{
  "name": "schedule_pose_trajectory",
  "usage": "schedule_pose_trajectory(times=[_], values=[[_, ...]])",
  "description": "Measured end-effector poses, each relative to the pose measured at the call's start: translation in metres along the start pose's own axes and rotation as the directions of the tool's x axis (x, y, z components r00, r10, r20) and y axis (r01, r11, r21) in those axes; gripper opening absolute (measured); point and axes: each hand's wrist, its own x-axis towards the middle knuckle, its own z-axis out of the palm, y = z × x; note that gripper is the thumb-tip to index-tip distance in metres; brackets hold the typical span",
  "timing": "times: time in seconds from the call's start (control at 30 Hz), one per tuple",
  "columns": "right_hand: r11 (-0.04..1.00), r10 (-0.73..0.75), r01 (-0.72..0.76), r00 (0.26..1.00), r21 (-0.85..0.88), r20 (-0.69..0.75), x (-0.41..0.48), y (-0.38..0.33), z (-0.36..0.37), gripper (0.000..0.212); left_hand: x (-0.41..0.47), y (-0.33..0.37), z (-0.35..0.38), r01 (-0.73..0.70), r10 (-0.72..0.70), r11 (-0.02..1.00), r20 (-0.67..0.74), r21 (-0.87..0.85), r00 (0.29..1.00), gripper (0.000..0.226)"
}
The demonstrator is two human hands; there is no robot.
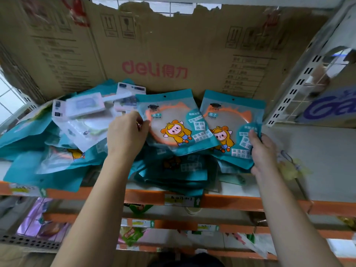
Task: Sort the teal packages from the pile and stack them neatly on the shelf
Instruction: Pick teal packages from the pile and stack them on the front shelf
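Fingers (141, 120) of the left hand (126, 134) are pinching the left edge of one teal package (174, 122), thumb underneath and the rest curled over the top; those of the right hand (261, 149) are closing around the lower right corner of a second teal package (234, 128), thumb lying on its face. Behind everything, a large torn cardboard box (154, 47) printed "deli" is standing against the back of the shelf (308, 164), whose orange front rail is running across the view. The pile (48, 149) of mixed packs is sprawling over the left half of the shelf, mostly teal, with several white and pink packets (84, 110) lying on top. The two held packages are sitting side by side, face up and slightly tilted, on a low stack of further teal packages (179, 174) at the shelf's middle, the left one overlapping the right one's edge. Each is showing an orange round mirror and a cartoon figure in yellow
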Motion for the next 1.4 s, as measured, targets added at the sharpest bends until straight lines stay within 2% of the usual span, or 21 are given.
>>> schedule_pose_trajectory(times=[0.17, 0.27, 0.37, 0.43, 0.5, 0.57, 0.63, 0.77, 0.87, 0.97, 1.23, 1.3, 1.4], values=[[1.000, -0.019, 0.019, 1.000, 0.004, 0.006, -0.005, -0.001, 0.000, 0.021, -0.012, 0.006, -0.003, 0.076, -0.076, 0.997, 0.047, 0.014, 0.996, 0.038], [0.999, -0.042, 0.042, 0.999, 0.014, 0.016, -0.010, -0.001, 0.000, 0.017, -0.018, 0.013, -0.002, 0.167, -0.156, 0.968, 0.074, -0.189, 0.985, 0.045], [0.998, -0.060, 0.059, 0.998, 0.019, 0.013, -0.017, -0.001, -0.002, 0.017, -0.024, 0.017, -0.001, 0.259, -0.246, 0.878, 0.085, -0.403, 0.966, 0.058], [0.998, -0.062, 0.062, 0.998, 0.024, 0.004, -0.023, 0.000, -0.005, 0.017, -0.025, 0.019, -0.001, 0.335, -0.289, 0.778, 0.171, -0.531, 0.942, 0.062], [0.998, -0.063, 0.064, 0.998, 0.027, -0.021, -0.028, 0.001, -0.009, 0.017, -0.023, 0.020, 0.001, 0.414, -0.276, 0.642, 0.310, -0.645, 0.910, 0.046], [0.997, -0.066, 0.067, 0.996, 0.026, -0.057, -0.034, 0.002, -0.015, 0.017, -0.022, 0.022, 0.002, 0.421, -0.199, 0.620, 0.386, -0.662, 0.901, 0.020], [0.997, -0.066, 0.068, 0.994, 0.025, -0.089, -0.040, 0.003, -0.022, 0.017, -0.024, 0.027, 0.005, 0.403, -0.139, 0.631, 0.414, -0.663, 0.900, 0.013], [0.997, -0.056, 0.061, 0.990, 0.036, -0.130, -0.049, 0.003, -0.045, 0.021, -0.026, 0.044, 0.014, 0.376, -0.138, 0.652, 0.385, -0.658, 0.913, 0.012], [0.998, -0.046, 0.054, 0.981, 0.038, -0.188, -0.046, -0.002, -0.069, 0.024, -0.030, 0.063, 0.022, 0.426, -0.130, 0.575, 0.436, -0.698, 0.890, 0.012], [0.998, -0.001, 0.018, 0.963, 0.059, -0.269, -0.040, -0.006, -0.105, 0.027, -0.041, 0.089, 0.033, 0.415, -0.076, 0.551, 0.452, -0.724, 0.889, 0.005], [0.998, -0.059, 0.049, 0.892, -0.033, -0.448, -0.010, -0.022, -0.245, 0.024, -0.090, 0.201, 0.079, 0.473, -0.029, 0.466, 0.521, -0.748, 0.853, 0.011], [0.992, -0.107, 0.063, 0.879, -0.109, -0.465, -0.001, -0.028, -0.286, 0.028, -0.104, 0.233, 0.093, 0.482, -0.019, 0.467, 0.537, -0.741, 0.843, 0.012], [0.981, -0.157, 0.078, 0.862, -0.180, -0.483, 0.011, -0.037, -0.346, 0.020, -0.122, 0.277, 0.112, 0.488, -0.024, 0.494, 0.550, -0.719, 0.835, 0.013]])
